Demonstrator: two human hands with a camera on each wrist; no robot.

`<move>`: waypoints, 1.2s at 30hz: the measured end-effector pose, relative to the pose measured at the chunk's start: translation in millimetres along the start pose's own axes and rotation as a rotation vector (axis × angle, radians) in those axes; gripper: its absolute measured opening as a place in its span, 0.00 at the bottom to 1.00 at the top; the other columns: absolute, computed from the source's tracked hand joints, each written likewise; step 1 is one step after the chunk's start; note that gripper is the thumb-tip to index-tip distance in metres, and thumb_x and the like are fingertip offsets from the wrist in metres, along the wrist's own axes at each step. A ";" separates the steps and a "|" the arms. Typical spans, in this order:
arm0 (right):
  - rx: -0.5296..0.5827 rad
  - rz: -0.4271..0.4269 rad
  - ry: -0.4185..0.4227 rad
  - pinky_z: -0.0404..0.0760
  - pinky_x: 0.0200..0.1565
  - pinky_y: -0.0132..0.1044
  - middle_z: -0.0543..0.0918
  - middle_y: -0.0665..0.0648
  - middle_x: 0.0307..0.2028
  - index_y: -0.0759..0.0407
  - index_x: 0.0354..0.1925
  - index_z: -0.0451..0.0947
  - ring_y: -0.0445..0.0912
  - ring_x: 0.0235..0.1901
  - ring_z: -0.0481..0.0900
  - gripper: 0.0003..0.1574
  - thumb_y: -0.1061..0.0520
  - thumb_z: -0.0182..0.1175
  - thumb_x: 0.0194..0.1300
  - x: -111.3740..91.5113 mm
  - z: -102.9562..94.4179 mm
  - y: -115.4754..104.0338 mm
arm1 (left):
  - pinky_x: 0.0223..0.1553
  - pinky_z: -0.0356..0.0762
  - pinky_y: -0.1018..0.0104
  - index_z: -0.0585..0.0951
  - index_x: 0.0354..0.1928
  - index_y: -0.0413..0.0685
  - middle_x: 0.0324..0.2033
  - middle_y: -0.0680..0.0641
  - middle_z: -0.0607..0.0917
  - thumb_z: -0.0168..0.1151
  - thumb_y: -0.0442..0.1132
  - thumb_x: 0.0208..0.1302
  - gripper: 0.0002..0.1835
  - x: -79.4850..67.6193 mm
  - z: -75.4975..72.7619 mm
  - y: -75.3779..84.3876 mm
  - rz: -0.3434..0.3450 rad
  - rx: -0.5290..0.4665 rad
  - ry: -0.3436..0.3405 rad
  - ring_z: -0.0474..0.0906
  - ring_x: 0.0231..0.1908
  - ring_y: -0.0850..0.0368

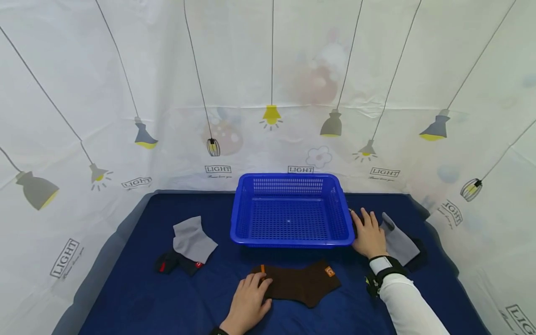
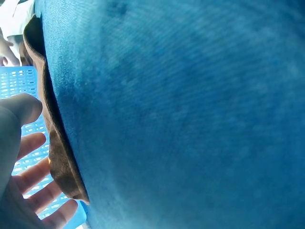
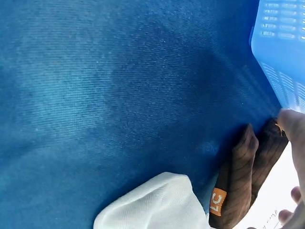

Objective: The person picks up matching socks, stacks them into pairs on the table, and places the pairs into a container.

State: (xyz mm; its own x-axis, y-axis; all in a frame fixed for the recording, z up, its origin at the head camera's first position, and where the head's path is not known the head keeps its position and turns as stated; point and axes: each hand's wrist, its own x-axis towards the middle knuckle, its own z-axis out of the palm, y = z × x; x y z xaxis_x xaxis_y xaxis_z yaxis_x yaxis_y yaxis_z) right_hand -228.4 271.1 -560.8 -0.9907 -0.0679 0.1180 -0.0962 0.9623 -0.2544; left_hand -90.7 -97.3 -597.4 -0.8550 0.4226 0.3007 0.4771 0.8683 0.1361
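Note:
A brown sock (image 1: 302, 283) with an orange tag lies flat at the front middle of the cloth. My left hand (image 1: 247, 300) rests its fingertips on the sock's left end, fingers loosely extended; the left wrist view shows them spread along the sock's edge. Beside the basket's right side, my right hand (image 1: 370, 237) reaches down over a second brown sock (image 3: 240, 176). Its thumb touches that sock's end in the right wrist view, and the other fingers are mostly cut off there. A grey sock (image 1: 399, 244) lies just right of this hand, partly over a dark sock (image 1: 418, 257).
A blue plastic basket (image 1: 289, 243) stands at the back middle, with nothing inside. To the left, another grey sock (image 1: 194, 239) lies across dark socks (image 1: 168, 262) with red marks. The dark blue cloth (image 1: 138, 293) meets a pale printed curtain (image 1: 167, 93) behind and at both sides.

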 end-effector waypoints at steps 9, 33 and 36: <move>0.067 0.040 -0.169 0.65 0.58 0.79 0.54 0.77 0.74 0.64 0.75 0.55 0.77 0.74 0.49 0.50 0.53 0.64 0.61 -2.0 5.4 0.7 | 0.48 0.77 0.54 0.83 0.53 0.53 0.52 0.48 0.82 0.73 0.48 0.54 0.23 -0.8 -0.8 1.1 -0.005 -0.003 -0.020 0.77 0.52 0.51; 0.036 0.016 -0.027 0.78 0.42 0.71 0.72 0.77 0.48 0.69 0.55 0.73 0.76 0.50 0.72 0.26 0.58 0.64 0.61 -10.5 32.7 -0.1 | 0.49 0.77 0.55 0.83 0.53 0.54 0.52 0.49 0.81 0.73 0.49 0.54 0.23 -4.6 5.1 -2.2 0.001 0.012 -0.021 0.77 0.52 0.52; 0.014 0.041 -0.042 0.77 0.44 0.71 0.72 0.76 0.47 0.69 0.54 0.73 0.76 0.50 0.71 0.24 0.58 0.62 0.63 -11.1 33.5 -0.9 | 0.49 0.77 0.55 0.83 0.53 0.54 0.52 0.49 0.82 0.73 0.50 0.54 0.24 -4.8 6.9 -2.9 0.008 0.020 -0.004 0.77 0.52 0.52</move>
State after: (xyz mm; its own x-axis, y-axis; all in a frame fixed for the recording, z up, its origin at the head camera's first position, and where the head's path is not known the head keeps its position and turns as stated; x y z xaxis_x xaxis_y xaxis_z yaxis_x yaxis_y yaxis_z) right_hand -220.5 262.1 -594.0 -0.9970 -0.0398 0.0670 -0.0566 0.9606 -0.2720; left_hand -89.3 -100.0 -605.7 -0.8521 0.4305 0.2976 0.4795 0.8701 0.1144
